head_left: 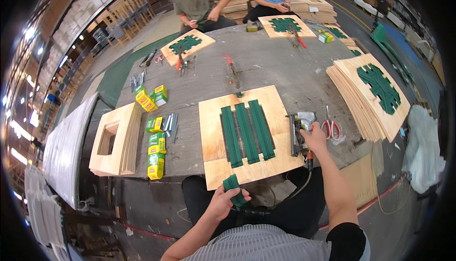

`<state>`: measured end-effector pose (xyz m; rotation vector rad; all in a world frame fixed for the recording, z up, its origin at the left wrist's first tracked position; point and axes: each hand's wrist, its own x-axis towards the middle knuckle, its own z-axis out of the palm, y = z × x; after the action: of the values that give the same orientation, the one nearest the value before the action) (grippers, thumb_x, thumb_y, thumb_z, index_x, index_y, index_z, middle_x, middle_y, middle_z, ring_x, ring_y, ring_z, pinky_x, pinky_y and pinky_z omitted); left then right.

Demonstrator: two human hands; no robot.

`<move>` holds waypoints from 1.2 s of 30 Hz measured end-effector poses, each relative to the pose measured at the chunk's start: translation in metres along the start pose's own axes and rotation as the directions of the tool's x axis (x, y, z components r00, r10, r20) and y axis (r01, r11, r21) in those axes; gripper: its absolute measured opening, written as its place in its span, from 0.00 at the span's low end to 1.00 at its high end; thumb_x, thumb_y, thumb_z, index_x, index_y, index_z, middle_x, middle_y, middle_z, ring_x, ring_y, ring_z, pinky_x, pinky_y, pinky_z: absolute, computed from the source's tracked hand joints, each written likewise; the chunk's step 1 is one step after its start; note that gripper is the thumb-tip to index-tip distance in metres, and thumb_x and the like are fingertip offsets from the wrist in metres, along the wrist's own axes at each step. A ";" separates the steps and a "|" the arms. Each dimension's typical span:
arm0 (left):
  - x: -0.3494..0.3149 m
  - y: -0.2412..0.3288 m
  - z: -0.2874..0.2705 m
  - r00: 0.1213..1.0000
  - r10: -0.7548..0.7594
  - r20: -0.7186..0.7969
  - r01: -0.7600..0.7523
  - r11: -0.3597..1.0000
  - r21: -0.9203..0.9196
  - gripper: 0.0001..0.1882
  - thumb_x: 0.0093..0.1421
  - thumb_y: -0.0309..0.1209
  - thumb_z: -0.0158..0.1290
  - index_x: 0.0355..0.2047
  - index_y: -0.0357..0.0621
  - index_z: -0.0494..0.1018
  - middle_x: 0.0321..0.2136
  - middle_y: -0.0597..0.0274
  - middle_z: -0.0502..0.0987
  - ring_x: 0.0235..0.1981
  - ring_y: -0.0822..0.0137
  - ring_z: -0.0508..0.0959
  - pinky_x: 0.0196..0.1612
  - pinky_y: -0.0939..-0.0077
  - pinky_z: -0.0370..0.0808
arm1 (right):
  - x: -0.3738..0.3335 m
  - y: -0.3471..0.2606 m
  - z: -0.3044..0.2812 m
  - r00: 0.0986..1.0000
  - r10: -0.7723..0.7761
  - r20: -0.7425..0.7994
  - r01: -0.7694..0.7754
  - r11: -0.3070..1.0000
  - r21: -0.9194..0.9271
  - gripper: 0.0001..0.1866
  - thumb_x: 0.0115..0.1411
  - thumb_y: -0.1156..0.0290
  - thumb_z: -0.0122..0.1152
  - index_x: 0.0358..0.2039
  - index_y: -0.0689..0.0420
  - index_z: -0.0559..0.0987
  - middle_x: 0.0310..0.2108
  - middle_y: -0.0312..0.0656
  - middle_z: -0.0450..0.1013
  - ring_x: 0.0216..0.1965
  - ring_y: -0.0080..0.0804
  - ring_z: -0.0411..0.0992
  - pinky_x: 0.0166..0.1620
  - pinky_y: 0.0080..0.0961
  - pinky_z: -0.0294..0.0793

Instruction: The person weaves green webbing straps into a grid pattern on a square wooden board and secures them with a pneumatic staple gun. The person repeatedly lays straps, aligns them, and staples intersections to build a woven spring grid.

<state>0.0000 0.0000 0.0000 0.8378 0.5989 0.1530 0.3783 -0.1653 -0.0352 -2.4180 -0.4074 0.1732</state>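
Observation:
A square plywood panel point(216, 137) lies in front of me on the grey workbench point(275, 66), with three green webbing straps point(247, 130) stretched side by side over its cut-out. My left hand point(222, 203) holds a folded bundle of green webbing point(233, 186) at the panel's near edge. My right hand point(314, 138) rests on a pneumatic staple gun point(299, 132) lying at the panel's right edge.
Red-handled scissors point(331, 128) lie right of the gun. A stack of plywood panels topped with crossed green webbing point(375, 92) stands at right, a stack of frames point(116, 140) at left. Yellow-green staple boxes point(156, 147) sit between. Two seated people point(199, 4) work across the bench.

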 end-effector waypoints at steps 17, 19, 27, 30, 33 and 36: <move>0.150 0.092 -0.088 0.800 0.475 0.367 -0.225 -0.330 0.917 0.22 0.71 0.43 0.50 0.65 0.62 0.71 0.70 0.65 0.64 0.72 0.44 0.58 0.73 0.43 0.53 | 0.089 -0.012 -0.032 0.919 -0.339 -0.204 0.188 0.827 -0.530 0.18 0.57 0.66 0.71 0.41 0.59 0.73 0.38 0.50 0.75 0.43 0.54 0.75 0.46 0.48 0.73; 0.162 0.081 -0.088 0.802 0.455 0.387 -0.172 -0.444 0.879 0.26 0.70 0.46 0.50 0.68 0.65 0.67 0.72 0.70 0.61 0.73 0.46 0.57 0.73 0.40 0.51 | 0.105 -0.041 -0.025 0.863 -0.455 -0.221 0.300 0.813 -0.500 0.13 0.61 0.67 0.67 0.41 0.60 0.76 0.39 0.50 0.75 0.42 0.51 0.76 0.44 0.47 0.74; 0.160 0.090 -0.089 0.894 0.324 0.311 -0.156 -0.425 0.892 0.31 0.66 0.45 0.54 0.70 0.69 0.64 0.74 0.71 0.56 0.74 0.45 0.52 0.74 0.40 0.46 | 0.252 -0.238 0.135 0.853 -0.519 0.051 0.500 0.841 0.209 0.14 0.68 0.62 0.58 0.44 0.60 0.81 0.37 0.49 0.81 0.42 0.47 0.80 0.45 0.40 0.76; 0.166 0.097 -0.083 0.922 0.210 0.325 -0.224 -0.396 0.890 0.39 0.62 0.45 0.60 0.72 0.72 0.59 0.75 0.74 0.53 0.76 0.46 0.48 0.75 0.40 0.45 | 0.323 -0.275 0.184 0.870 -0.493 -0.017 0.486 0.850 0.204 0.18 0.68 0.61 0.58 0.53 0.58 0.79 0.45 0.50 0.81 0.44 0.47 0.80 0.49 0.37 0.76; 0.167 0.099 -0.087 0.941 0.165 0.295 -0.221 -0.362 0.906 0.42 0.60 0.44 0.61 0.73 0.73 0.58 0.76 0.74 0.51 0.76 0.46 0.46 0.75 0.39 0.43 | 0.355 -0.317 0.242 0.852 -0.519 -0.072 0.518 0.855 -0.033 0.22 0.67 0.61 0.59 0.58 0.56 0.77 0.48 0.50 0.80 0.36 0.43 0.80 0.42 0.37 0.79; 0.164 0.098 -0.087 0.967 0.162 0.198 -0.141 -0.308 0.941 0.49 0.52 0.43 0.66 0.73 0.74 0.57 0.76 0.74 0.51 0.77 0.46 0.43 0.75 0.40 0.41 | 0.342 -0.371 0.297 0.911 -0.222 0.347 0.156 0.965 0.210 0.19 0.66 0.63 0.61 0.55 0.57 0.78 0.45 0.48 0.80 0.26 0.38 0.78 0.31 0.38 0.77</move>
<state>0.0974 0.1812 -0.0445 2.7263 0.5116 -0.2010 0.5424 0.3963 -0.0310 -2.1507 -0.7607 0.5584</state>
